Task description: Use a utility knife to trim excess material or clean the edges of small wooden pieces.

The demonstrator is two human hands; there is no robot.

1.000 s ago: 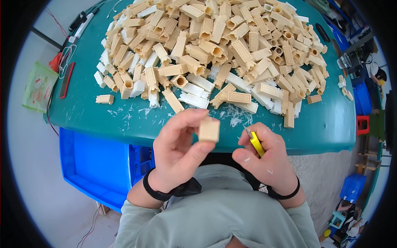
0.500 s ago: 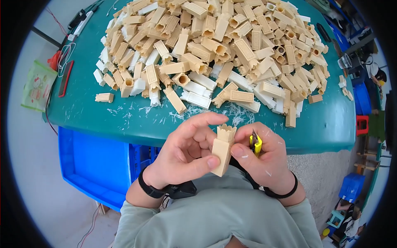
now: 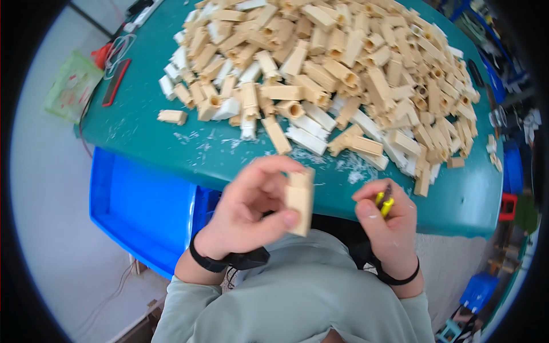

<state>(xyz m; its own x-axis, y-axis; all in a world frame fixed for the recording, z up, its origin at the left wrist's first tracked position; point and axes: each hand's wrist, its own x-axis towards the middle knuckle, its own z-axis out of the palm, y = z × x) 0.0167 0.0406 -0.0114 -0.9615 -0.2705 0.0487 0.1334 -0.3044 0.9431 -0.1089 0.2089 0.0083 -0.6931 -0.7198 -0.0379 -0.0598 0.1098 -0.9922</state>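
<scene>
My left hand (image 3: 243,211) pinches a beige block-shaped plastic piece (image 3: 299,203) between thumb and fingers. The piece stands roughly upright, and blur softens its top end. Off to the right, my right hand (image 3: 394,234) is closed around a small yellow cutter (image 3: 385,203) with a dark blade-like tip; most of it is hidden in the palm. The two hands are apart, both in front of the table's near edge. Beyond them a large heap of beige pieces (image 3: 377,86), with white pieces (image 3: 309,137) among them, covers much of the green table (image 3: 143,137).
Thin white shavings (image 3: 354,168) lie along the near part of the table. Below its left edge sits a blue bin (image 3: 143,200). At the left are a red-edged dark bar (image 3: 116,83), a white cable (image 3: 119,55) and a pale green bag (image 3: 73,86).
My right hand with the cutter has drawn away to the right from the beige piece. My left hand still holds the piece, now turned slightly. The whole view has shifted and tilted.
</scene>
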